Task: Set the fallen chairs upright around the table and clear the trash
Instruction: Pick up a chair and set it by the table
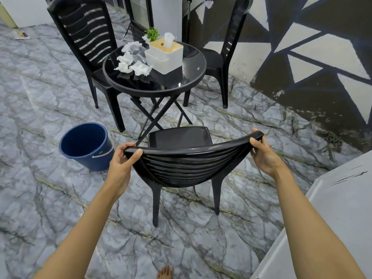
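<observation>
Both hands clamp the top rail of the black plastic slat-back chair (181,158): left hand (122,160) at its left corner, right hand (261,152) at its right. It stands upright near the round black glass-topped table (193,77), which carries crumpled white tissues (132,61).

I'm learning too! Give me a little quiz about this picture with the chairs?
1. True or false: both hands grip the near chair's backrest.
2. How many chairs stand upright?
3. Where do the crumpled tissues lie: A) in the blue bucket, B) on the round table, C) on the floor?

Key: 1. True: left hand and right hand hold its top edge. 2. Three. 3. B.
</observation>
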Action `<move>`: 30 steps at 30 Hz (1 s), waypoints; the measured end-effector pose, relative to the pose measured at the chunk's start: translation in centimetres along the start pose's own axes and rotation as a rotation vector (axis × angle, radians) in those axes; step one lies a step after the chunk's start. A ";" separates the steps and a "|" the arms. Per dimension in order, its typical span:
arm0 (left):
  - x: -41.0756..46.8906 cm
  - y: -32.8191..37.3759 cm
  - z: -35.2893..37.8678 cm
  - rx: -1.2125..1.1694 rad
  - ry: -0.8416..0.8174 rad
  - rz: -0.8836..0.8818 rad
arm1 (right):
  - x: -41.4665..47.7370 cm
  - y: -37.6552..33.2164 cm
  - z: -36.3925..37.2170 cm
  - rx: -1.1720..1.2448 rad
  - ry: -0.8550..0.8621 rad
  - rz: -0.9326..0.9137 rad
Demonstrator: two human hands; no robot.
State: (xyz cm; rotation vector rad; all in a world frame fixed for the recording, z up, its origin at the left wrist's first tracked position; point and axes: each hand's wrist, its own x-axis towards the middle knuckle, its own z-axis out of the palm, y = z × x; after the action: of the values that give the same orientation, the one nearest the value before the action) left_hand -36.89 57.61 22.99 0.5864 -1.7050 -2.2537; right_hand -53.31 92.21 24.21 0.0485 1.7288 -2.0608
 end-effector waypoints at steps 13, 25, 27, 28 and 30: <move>1.9 6.6 9.9 0.882 -0.265 0.277 | -3.9 -2.3 -1.9 -0.366 0.269 -0.011; 0.8 1.7 34.6 1.121 -0.991 0.428 | -10.9 -4.7 -12.2 -0.727 0.532 0.097; 1.5 -0.2 38.0 1.196 -1.079 0.420 | -11.0 -5.0 -14.9 -0.786 0.541 0.124; 2.1 -1.2 39.5 1.233 -1.111 0.416 | -10.8 -5.1 -16.4 -0.815 0.536 0.142; 3.5 -3.0 42.9 1.305 -1.158 0.388 | -9.8 -5.4 -19.7 -0.859 0.521 0.177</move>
State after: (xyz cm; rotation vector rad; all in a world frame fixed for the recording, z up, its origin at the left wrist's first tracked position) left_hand -59.63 93.68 29.50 -1.0538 -3.2772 -0.8390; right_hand -51.41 114.46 28.01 0.4776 2.6682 -1.0904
